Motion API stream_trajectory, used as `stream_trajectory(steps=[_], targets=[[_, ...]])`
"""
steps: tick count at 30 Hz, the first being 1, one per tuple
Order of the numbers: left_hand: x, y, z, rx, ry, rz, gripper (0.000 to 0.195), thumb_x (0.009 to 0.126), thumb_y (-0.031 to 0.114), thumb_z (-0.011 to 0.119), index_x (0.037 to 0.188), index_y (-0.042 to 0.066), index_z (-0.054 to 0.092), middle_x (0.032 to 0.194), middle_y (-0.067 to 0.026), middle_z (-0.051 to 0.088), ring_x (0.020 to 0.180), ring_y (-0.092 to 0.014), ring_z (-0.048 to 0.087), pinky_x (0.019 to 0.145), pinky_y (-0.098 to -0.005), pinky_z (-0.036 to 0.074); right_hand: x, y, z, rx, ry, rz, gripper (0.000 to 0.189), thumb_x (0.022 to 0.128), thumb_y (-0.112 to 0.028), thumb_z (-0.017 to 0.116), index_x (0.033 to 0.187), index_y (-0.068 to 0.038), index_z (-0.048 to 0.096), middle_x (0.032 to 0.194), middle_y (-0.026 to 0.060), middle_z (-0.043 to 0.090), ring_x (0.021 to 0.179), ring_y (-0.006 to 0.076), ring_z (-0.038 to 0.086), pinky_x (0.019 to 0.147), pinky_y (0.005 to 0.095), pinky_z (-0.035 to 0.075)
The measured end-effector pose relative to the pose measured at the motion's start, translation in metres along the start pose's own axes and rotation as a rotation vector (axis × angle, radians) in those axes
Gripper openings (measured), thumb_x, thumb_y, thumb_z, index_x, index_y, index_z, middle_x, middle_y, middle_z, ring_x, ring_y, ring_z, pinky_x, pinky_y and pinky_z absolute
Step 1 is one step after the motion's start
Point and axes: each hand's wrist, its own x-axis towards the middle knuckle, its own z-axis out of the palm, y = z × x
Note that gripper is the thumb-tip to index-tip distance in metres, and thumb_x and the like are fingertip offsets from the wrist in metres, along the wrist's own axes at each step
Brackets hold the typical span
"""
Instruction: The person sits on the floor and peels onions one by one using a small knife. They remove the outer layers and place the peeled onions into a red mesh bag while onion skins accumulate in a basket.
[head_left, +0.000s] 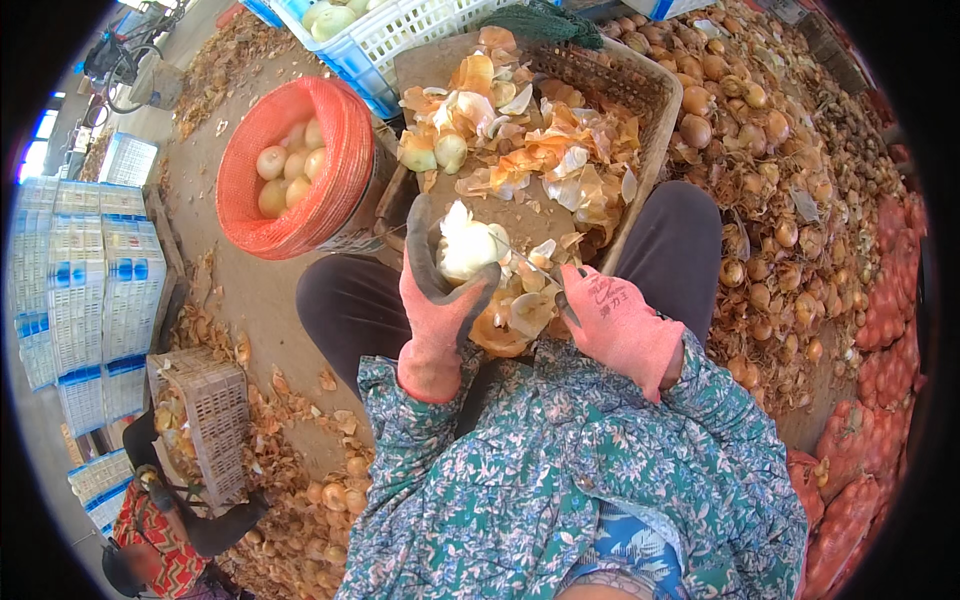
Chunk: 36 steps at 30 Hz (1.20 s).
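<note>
My left hand (442, 300), in a pink glove with a dark grey palm, cups a white peeled onion (469, 244). Loose white layers stick up from the onion's far side. A knife with a thin blade (532, 266) is in my right hand (619, 319), also gloved in pink, and the blade points at the onion's right side. Its handle is mostly hidden by my fingers. Beneath both hands lie onion skins (517, 315) and a board (517, 214) set over a worn plastic crate (660, 105). More papery peelings and a few pale onions (450, 154) are heaped on its far part.
At left stands a bucket lined with red mesh (352, 142), holding several peeled onions (296, 165). A white-and-blue crate (405, 45) is beyond. Unpeeled onions (757, 135) pile up at right, beside red mesh sacks (847, 450). Another person (165, 525) sits lower left by a crate (217, 427).
</note>
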Motion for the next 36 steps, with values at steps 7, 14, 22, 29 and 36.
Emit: stream_trajectory(steps=[7, 14, 22, 29, 36], targets=[[0.002, -0.006, 0.0, -0.027, -0.007, 0.073, 0.089, 0.068, 0.001, 0.081, 0.143, -0.003, 0.034, 0.122, -0.0132, 0.057, 0.109, -0.019, 0.058, 0.094, -0.0323, 0.049, 0.012, -0.004, 0.011, -0.011, -0.01, 0.065, 0.03, 0.086, -0.011, 0.059, 0.109, 0.004, 0.047, 0.097, 0.023, 0.061, 0.092, 0.0381, 0.062, 0.075, 0.0437, 0.051], [0.001, -0.016, -0.001, -0.117, 0.073, -0.152, 0.074, 0.071, 0.005, 0.082, 0.134, -0.003, 0.044, 0.12, -0.0124, 0.058, 0.108, -0.02, 0.059, 0.092, -0.0324, 0.05, 0.008, -0.01, 0.018, 0.06, 0.06, 0.097, 0.021, 0.085, -0.005, 0.054, 0.105, 0.0, 0.049, 0.101, 0.0231, 0.061, 0.093, 0.0413, 0.063, 0.08, 0.0487, 0.05], [-0.001, -0.016, 0.0, 0.45, 0.031, 0.04, 0.068, 0.073, 0.006, 0.082, 0.131, -0.003, 0.049, 0.114, -0.0091, 0.063, 0.101, -0.015, 0.061, 0.089, -0.0299, 0.05, 0.013, 0.003, 0.018, -0.092, 0.029, 0.021, 0.033, 0.083, -0.009, 0.06, 0.109, 0.004, 0.047, 0.093, 0.0228, 0.063, 0.087, 0.0374, 0.065, 0.074, 0.042, 0.052], [-0.001, -0.015, -0.001, 0.566, 0.035, 0.136, 0.077, 0.068, 0.015, 0.086, 0.133, 0.002, 0.048, 0.109, -0.0115, 0.066, 0.096, -0.016, 0.065, 0.085, -0.03, 0.053, 0.018, 0.007, -0.008, 0.002, -0.132, -0.048, 0.035, 0.084, -0.009, 0.057, 0.113, 0.007, 0.047, 0.087, 0.0226, 0.063, 0.088, 0.037, 0.064, 0.075, 0.0423, 0.051], [-0.002, -0.006, -0.003, 0.373, -0.143, -0.033, 0.083, 0.068, 0.006, 0.085, 0.139, -0.003, 0.042, 0.13, -0.0101, 0.055, 0.113, -0.016, 0.055, 0.097, -0.0315, 0.045, 0.027, 0.039, -0.05, -0.103, -0.281, -0.159, 0.046, 0.084, -0.009, 0.061, 0.124, 0.007, 0.045, 0.091, 0.0206, 0.063, 0.09, 0.0357, 0.063, 0.08, 0.0401, 0.05]])
